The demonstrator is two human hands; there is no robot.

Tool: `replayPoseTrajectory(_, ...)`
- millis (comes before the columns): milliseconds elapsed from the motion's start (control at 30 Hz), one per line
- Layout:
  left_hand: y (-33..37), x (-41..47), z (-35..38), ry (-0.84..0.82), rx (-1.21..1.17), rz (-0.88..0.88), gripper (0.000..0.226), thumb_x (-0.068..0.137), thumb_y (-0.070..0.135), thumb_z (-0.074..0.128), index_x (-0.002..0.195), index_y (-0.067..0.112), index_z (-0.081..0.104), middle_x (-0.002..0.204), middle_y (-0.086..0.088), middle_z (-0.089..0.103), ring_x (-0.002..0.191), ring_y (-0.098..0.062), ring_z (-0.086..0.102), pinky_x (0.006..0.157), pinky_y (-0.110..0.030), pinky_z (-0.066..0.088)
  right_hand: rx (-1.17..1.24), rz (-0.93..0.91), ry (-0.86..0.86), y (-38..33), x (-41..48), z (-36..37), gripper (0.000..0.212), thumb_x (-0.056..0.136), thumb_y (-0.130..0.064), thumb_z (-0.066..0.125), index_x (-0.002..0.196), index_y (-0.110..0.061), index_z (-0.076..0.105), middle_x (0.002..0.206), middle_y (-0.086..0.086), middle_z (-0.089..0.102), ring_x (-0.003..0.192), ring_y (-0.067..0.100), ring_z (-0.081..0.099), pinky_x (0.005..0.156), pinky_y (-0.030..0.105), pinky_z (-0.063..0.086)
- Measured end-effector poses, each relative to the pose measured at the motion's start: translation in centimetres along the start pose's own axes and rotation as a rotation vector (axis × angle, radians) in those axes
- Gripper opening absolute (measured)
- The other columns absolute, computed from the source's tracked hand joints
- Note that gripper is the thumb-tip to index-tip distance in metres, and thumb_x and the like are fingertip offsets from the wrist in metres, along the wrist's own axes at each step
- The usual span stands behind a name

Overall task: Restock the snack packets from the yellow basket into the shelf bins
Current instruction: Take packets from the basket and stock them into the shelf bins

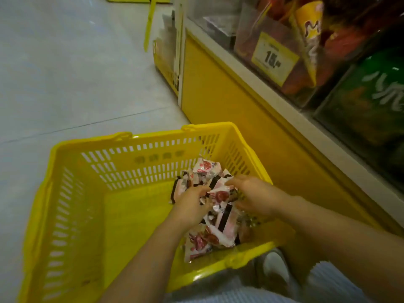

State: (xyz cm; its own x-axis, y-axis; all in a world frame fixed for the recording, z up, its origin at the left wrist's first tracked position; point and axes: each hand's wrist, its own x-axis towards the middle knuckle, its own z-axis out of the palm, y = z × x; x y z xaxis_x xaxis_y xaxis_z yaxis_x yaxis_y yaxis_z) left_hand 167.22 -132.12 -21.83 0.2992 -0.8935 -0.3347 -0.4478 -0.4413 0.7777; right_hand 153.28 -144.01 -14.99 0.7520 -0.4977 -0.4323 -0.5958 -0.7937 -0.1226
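Snack packets (215,215), pink and white with red print, lie heaped in the near right corner of the yellow basket (91,215), and both hands are down among them. Left hand (191,202) curls over the left edge of the heap, fingers bent round a packet or two; right hand (251,194) comes in from the other side, fingers closed loosely on the top of the same heap, so the two hands bracket the pile between them. It reads as a gather-up, a scoop of several packets at once, though how many are truly held is hard to say through the blur. Left of the left hand, the basket floor is bare yellow, so my judgement is that a good share may already be out, with this corner heap as what remains. Up and to the right of the right hand runs the shelf (273,110), and on it stand clear shelf bins (258,29) with a yellow price tag (275,55) on one front, holding red and orange bags; a green bag (367,101) sits in the nearer bin. Which bin takes these packets cannot be told. Still to do: lift the bunch, carry it to the bins, clear the basket.
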Motion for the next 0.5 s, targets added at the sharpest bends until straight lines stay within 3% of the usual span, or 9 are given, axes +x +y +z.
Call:
replayPoseTrajectory(167,-2.0,2.0,0.6,-0.176,0.000,-0.116,0.059,0.091,0.031,0.062,0.144,0.023,0.037,0.144,0.000,0.046,0.126,-0.022,0.048,0.098,-0.034,0.043,-0.077,-0.045,0.037,-0.1,3.6,3.2,0.066,0.090,-0.029,0.063,0.147,-0.022,0.030,0.149,0.003,0.038,0.135,0.022,0.036,0.110,0.037,0.035)
replayPoseTrajectory(267,-2.0,2.7,0.8,-0.230,-0.071,-0.127,0.057,0.092,0.029,0.062,0.143,0.022,0.038,0.141,0.000,0.049,0.120,-0.021,0.052,0.097,-0.039,0.047,-0.160,-0.070,0.079,-0.4,5.0,4.1,0.065,0.089,-0.035,0.063,0.146,-0.024,0.033,0.147,0.003,0.039,0.132,0.024,0.038,0.109,0.040,0.035)
replayPoseTrajectory(367,-1.9,2.9,0.9,-0.252,-0.211,-0.121,0.050,0.093,0.023,0.062,0.138,0.022,0.043,0.137,0.000,0.052,0.107,-0.016,0.056,0.090,-0.033,0.049,-0.149,-0.033,0.099,-0.5,5.7,4.4,0.072,0.086,-0.037,0.067,0.146,-0.029,0.029,0.143,0.002,0.043,0.129,0.024,0.039,0.107,0.039,0.035)
replayPoseTrajectory(433,-2.1,2.8,0.9,-0.256,-0.262,-0.115,0.048,0.093,0.022,0.062,0.137,0.023,0.044,0.134,0.003,0.053,0.102,-0.009,0.056,0.086,-0.027,0.048,-0.112,-0.006,0.051,-0.4,6.0,4.2,0.080,0.083,-0.040,0.070,0.148,-0.032,0.024,0.141,0.005,0.045,0.126,0.025,0.041,0.104,0.038,0.038)
replayPoseTrajectory(500,-2.1,2.7,0.8,-0.254,-0.313,-0.116,0.046,0.094,0.021,0.060,0.137,0.023,0.045,0.134,0.003,0.053,0.108,-0.009,0.056,0.091,-0.029,0.047,-0.086,0.007,-0.012,-0.3,6.2,3.9,0.086,0.082,-0.043,0.070,0.150,-0.035,0.018,0.139,0.007,0.046,0.124,0.027,0.041,0.100,0.038,0.040)
